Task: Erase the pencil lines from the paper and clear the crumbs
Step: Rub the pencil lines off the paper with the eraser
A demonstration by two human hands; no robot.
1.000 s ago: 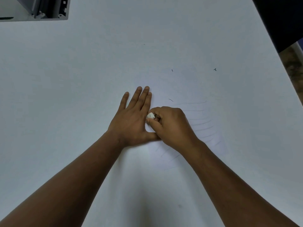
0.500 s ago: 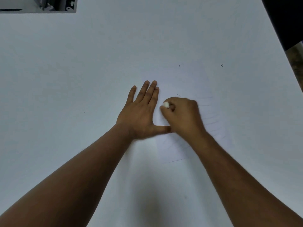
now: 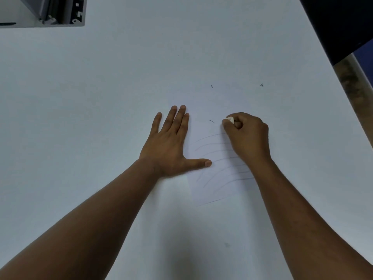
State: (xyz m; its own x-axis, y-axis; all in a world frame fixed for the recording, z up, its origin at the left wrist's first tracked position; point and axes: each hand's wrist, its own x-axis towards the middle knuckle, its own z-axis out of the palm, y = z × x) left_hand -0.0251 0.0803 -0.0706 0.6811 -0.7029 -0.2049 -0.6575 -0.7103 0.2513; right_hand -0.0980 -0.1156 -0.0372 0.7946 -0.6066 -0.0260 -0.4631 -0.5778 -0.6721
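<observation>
A white sheet of paper (image 3: 203, 130) lies on the white table, marked with several faint curved pencil lines (image 3: 218, 156). My left hand (image 3: 171, 142) lies flat with straight fingers on the paper's left edge, thumb stretched out to the right across the sheet. My right hand (image 3: 247, 136) is curled in a fist and pinches a small white eraser (image 3: 230, 119) between thumb and fingers, its tip at the upper right part of the paper. A short dark crumb (image 3: 212, 121) lies on the paper just left of the eraser.
Two more dark crumbs lie on the white table (image 3: 101, 98) beyond the paper, one (image 3: 211, 86) straight ahead and one (image 3: 261, 85) farther right. A grey device (image 3: 46, 12) sits at the far left corner. The table's right edge borders a dark area (image 3: 339, 27).
My right hand has slid with the eraser to the right and away from my left hand, uncovering the upper pencil lines. My left hand has stayed flat on the paper.
</observation>
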